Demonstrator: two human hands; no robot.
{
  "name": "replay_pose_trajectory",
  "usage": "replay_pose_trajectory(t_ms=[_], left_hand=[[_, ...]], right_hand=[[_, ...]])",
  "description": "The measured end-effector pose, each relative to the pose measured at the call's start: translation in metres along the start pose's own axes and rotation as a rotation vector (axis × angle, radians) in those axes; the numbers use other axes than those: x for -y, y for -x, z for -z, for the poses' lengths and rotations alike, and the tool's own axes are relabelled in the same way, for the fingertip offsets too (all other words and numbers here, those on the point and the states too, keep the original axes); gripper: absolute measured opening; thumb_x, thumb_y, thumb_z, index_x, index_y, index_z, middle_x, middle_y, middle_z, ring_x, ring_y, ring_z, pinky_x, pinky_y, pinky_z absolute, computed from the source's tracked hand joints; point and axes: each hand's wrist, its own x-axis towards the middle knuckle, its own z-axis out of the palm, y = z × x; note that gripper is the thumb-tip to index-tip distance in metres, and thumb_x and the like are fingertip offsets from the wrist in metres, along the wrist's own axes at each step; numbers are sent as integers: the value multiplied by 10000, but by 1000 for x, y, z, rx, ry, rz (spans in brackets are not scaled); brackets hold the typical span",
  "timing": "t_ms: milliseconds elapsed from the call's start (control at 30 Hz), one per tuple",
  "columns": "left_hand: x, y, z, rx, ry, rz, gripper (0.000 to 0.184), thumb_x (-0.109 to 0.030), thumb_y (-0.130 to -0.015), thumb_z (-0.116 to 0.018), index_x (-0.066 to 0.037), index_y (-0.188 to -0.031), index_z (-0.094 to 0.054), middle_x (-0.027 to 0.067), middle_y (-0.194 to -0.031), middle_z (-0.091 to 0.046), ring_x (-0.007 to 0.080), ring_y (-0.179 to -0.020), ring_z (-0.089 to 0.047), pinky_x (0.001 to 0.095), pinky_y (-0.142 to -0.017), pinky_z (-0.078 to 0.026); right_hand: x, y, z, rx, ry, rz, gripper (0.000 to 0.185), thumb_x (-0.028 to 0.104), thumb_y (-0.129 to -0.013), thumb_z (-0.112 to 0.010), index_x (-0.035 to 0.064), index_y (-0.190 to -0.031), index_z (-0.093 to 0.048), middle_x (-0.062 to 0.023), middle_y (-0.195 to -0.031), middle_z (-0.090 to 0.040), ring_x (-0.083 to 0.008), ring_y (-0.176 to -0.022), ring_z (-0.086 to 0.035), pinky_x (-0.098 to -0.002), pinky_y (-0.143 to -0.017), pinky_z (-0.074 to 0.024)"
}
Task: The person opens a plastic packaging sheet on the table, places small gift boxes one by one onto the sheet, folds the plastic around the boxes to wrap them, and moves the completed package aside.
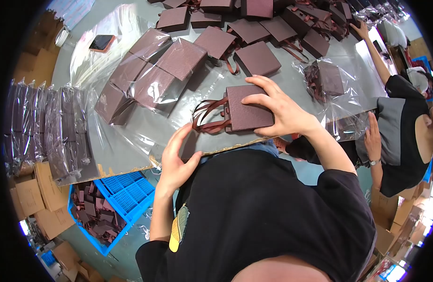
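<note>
A dark brown gift box (247, 115) with ribbon handles (209, 117) lies near the front edge of the table, its ribbons pointing left. My right hand (284, 108) grips it from the right, fingers over its face and around its edges. At the ribbon ends is my left hand (176, 157), thumb and fingers apart; whether a fingertip touches the ribbon I cannot tell. Just to the left, a clear plastic bag (179, 96) wraps a block of several brown boxes (153, 87). Loose brown boxes (258, 58) with ribbons are heaped along the far side.
Plastic-wrapped stacks (66, 127) line the table's left end. A phone (102, 43) rests on clear plastic sheets (92, 61). Below the edge, a blue crate (132, 197) holds small brown pieces. Another bagged box (330, 79) lies right, near a co-worker (395, 131).
</note>
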Motion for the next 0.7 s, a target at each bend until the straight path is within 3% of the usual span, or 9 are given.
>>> replay_pose_trajectory(t_ms=[67, 167, 300, 367, 433, 467, 567, 700], left_hand=[[1, 5, -6, -170, 191, 33, 627, 54, -798, -677, 23, -1393, -484, 159, -1377, -553, 265, -1291, -545, 391, -1076, -440], [-3, -2, -6, -181, 30, -38, 582, 49, -800, -672, 21, -1359, -515, 158, -1347, -567, 258, -1238, -575, 383, -1050, -457], [-12, -14, -16, -109, -130, -189, 499, 26, -791, -682, -14, -1279, -583, 169, -1329, -575, 323, -1248, -561, 388, -1038, -447], [-11, -12, -21, -109, -111, -171, 458, 37, -774, -694, -11, -1223, -620, 164, -1312, -594, 336, -1237, -568, 396, -1032, -453], [-8, -5, -16, -166, -181, -273, 410, 20, -765, -704, -7, -1168, -633, 160, -1249, -621, 341, -1132, -618, 412, -971, -490], [-11, 0, -10, -240, -276, -334, 386, 16, -745, -724, -26, -1122, -653, 138, -1192, -647, 320, -1049, -640, 412, -897, -501], [-18, 19, 11, -542, -634, -437, 414, 31, -690, -760, -46, -1088, -676, 143, -1196, -646, 330, -1075, -602, 420, -900, -469], [-9, 29, 30, -691, -958, -190, 520, -70, -700, -804, -76, -1191, -631, 135, -1295, -580, 329, -1124, -548, 445, -973, -390]], right_hand=[[-1, 3, 0, 23, -85, -66, 718, 184, -621, -830, 126, -1283, -558, -185, -1464, -402, -418, -1357, -401, -493, -1090, -393], [2, 6, -1, -1, -108, -86, 734, 180, -611, -835, 124, -1286, -553, -190, -1456, -404, -419, -1330, -436, -485, -1078, -406], [11, 3, -1, -92, -65, -43, 746, 181, -601, -842, 122, -1285, -551, -190, -1452, -407, -423, -1309, -456, -480, -1067, -415], [6, 5, -3, -18, -24, -68, 775, 187, -595, -851, 132, -1300, -535, -184, -1469, -392, -421, -1318, -450, -479, -1067, -420], [1, 6, -10, 32, -90, -106, 794, 188, -592, -855, 138, -1313, -527, -180, -1484, -377, -421, -1323, -447, -477, -1071, -420], [-1, 7, -9, 37, -86, -79, 816, 179, -594, -858, 144, -1333, -515, -183, -1503, -353, -413, -1331, -446, -469, -1068, -430], [-6, 8, -16, 8, -106, -50, 809, 171, -599, -860, 141, -1333, -520, -189, -1504, -348, -404, -1325, -458, -465, -1054, -443], [18, -7, 13, 79, -52, -69, 796, 177, -598, -862, 135, -1328, -549, -192, -1466, -379, -410, -1282, -495, -458, -1026, -460]])
